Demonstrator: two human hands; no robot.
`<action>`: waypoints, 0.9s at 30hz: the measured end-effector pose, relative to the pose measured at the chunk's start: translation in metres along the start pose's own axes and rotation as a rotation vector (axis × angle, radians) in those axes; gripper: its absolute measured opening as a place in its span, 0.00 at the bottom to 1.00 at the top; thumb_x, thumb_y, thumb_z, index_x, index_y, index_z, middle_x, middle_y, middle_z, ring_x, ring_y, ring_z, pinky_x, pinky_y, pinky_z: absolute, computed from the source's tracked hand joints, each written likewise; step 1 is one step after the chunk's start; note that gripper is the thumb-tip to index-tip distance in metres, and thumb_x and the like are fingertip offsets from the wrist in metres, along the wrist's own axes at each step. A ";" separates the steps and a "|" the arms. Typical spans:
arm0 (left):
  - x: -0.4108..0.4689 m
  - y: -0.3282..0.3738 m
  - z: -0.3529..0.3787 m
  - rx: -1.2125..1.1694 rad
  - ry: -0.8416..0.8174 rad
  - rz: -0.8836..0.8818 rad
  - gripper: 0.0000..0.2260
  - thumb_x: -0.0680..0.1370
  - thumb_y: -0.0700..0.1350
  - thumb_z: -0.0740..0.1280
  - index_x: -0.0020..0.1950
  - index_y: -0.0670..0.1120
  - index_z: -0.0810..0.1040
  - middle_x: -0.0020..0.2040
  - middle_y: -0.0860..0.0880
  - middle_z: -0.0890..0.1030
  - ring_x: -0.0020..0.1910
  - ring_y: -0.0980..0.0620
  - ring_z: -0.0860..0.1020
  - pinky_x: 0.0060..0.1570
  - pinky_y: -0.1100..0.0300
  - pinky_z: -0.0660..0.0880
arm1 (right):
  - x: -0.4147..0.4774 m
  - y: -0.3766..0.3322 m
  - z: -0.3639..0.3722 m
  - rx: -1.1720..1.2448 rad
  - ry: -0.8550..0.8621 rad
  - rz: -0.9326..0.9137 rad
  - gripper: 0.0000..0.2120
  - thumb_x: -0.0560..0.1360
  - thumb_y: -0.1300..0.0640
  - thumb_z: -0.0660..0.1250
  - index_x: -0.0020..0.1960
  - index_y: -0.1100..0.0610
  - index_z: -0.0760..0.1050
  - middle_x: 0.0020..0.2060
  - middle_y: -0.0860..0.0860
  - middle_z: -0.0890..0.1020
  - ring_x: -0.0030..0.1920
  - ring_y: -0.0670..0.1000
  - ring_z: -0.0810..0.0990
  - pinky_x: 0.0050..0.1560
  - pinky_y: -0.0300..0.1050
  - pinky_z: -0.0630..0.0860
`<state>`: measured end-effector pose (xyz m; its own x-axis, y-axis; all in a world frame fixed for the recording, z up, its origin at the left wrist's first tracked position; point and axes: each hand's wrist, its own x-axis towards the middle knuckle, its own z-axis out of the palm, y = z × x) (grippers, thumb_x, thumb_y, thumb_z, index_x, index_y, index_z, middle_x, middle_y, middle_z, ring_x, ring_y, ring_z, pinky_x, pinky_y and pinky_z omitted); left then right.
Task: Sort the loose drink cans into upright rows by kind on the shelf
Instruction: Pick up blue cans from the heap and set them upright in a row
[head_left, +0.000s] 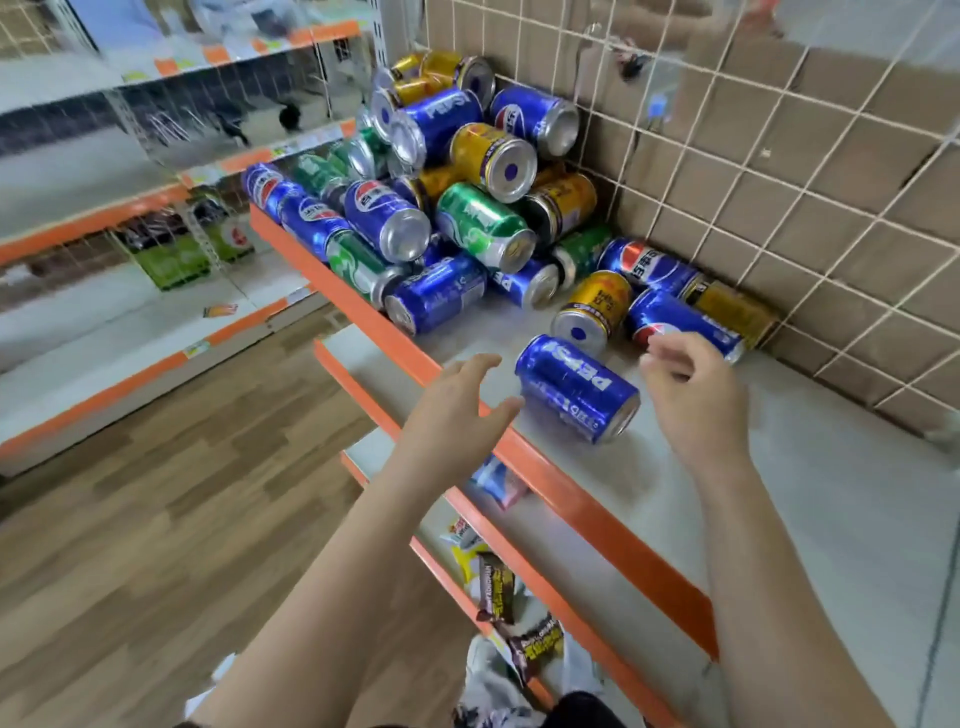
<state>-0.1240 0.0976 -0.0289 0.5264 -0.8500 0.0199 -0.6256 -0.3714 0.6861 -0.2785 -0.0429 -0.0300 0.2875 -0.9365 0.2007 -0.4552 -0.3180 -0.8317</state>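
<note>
A heap of loose cans (457, 208) in blue, green and gold lies on its sides at the far left of the shelf (779, 519). One blue Pepsi can (576, 387) lies on its side apart from the heap, between my hands. My left hand (457, 405) is spread open just left of it, over the orange shelf lip, thumb near the can but not gripping. My right hand (696, 395) hovers to the can's right with loosely curled fingers, holding nothing. A gold can (592, 309) and another blue can (680, 322) lie just beyond.
A wire grid (753, 171) over cardboard backs the shelf. The orange front lip (587, 514) runs diagonally. Lower shelves hold snack packets (498, 587). A wooden floor (156, 519) and another shelving unit (104, 208) lie to the left.
</note>
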 end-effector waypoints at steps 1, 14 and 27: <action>0.012 0.004 0.004 -0.009 -0.014 0.021 0.22 0.78 0.51 0.65 0.70 0.46 0.68 0.66 0.45 0.72 0.64 0.48 0.72 0.64 0.57 0.65 | 0.007 0.003 -0.002 -0.044 0.025 -0.009 0.10 0.75 0.61 0.66 0.55 0.58 0.78 0.51 0.51 0.81 0.49 0.48 0.78 0.51 0.38 0.69; 0.099 0.004 0.016 -0.080 -0.499 0.064 0.35 0.69 0.59 0.73 0.72 0.52 0.64 0.61 0.56 0.73 0.58 0.57 0.73 0.60 0.63 0.67 | 0.074 0.020 0.006 -0.964 -0.184 0.038 0.43 0.67 0.39 0.72 0.73 0.49 0.54 0.69 0.56 0.65 0.66 0.62 0.64 0.65 0.56 0.59; 0.117 -0.004 0.015 -0.371 -0.695 0.177 0.28 0.60 0.46 0.81 0.54 0.53 0.70 0.55 0.47 0.78 0.50 0.52 0.80 0.51 0.54 0.80 | 0.027 0.025 0.000 -0.128 0.082 0.548 0.23 0.62 0.47 0.75 0.53 0.52 0.74 0.49 0.51 0.81 0.49 0.54 0.79 0.53 0.51 0.76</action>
<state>-0.0681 -0.0061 -0.0402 -0.1171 -0.9680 -0.2220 -0.3696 -0.1650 0.9144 -0.2822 -0.0761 -0.0453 -0.0837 -0.9765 -0.1988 -0.6195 0.2072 -0.7571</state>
